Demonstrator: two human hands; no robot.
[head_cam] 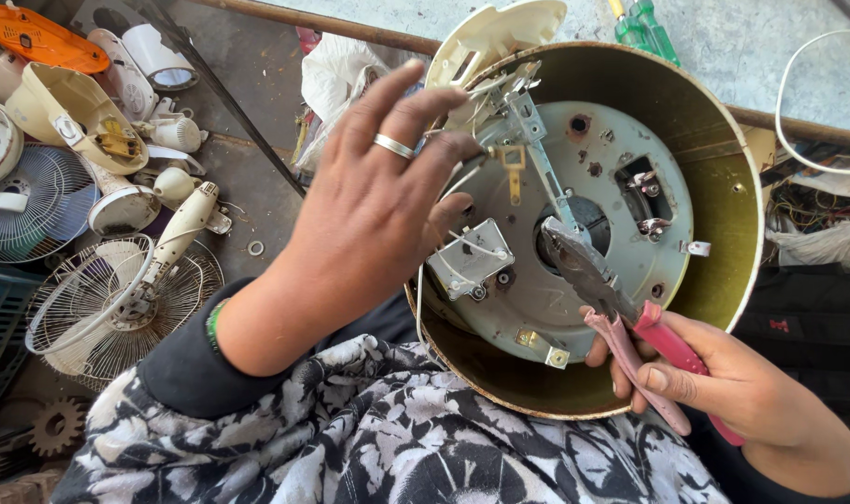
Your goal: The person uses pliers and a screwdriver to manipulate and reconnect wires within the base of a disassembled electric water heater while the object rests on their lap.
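Nearest of all, a lap covered in black-and-white flowered cloth (378, 439) carries a round metal appliance shell with an olive-gold inner wall (714, 168), tipped so its open underside faces up. At the shell's lower right rim the right hand (724, 383) is wrapped tight around the pink-handled pliers (621, 317); the dark nose of the tool reaches inward to the middle of the grey base plate (528, 299), though whether the tip pinches anything I cannot tell. Over the shell's left rim the left hand (378, 205), wearing a silver ring (393, 146), hovers with fingers spread and bent loosely, the fingertips down among the white wires (462, 245) and a small grey metal bracket (469, 259); it grips nothing that I can make out. A thin metal strip (537, 149) runs up across the plate toward the far rim. Beyond the left elbow, on the concrete floor (248, 177), lie a white wire fan guard (117, 299), cream plastic fan housings (70, 112) and an orange plastic casing (38, 37). Farthest off, behind the shell, stands a green-handled screwdriver (644, 28).
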